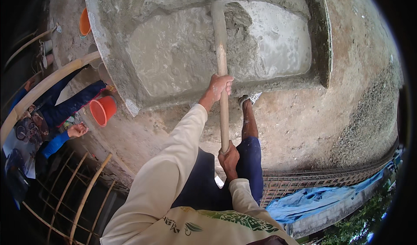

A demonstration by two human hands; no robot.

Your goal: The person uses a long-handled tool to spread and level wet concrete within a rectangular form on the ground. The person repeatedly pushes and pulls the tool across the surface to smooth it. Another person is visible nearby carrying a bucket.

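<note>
a wooden handle [223, 119] is clasped by the left hand [218, 87] and right hand [229, 158]. wet cement [173, 49] is held at twelve o'clock.

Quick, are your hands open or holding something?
Left hand: closed, holding the handle partway along.
Right hand: closed, holding the handle near its end.

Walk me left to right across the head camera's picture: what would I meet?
Co-worker's hand → lower orange bucket → wearer's left hand around the wooden handle → wearer's foot → grey gravel.
</note>
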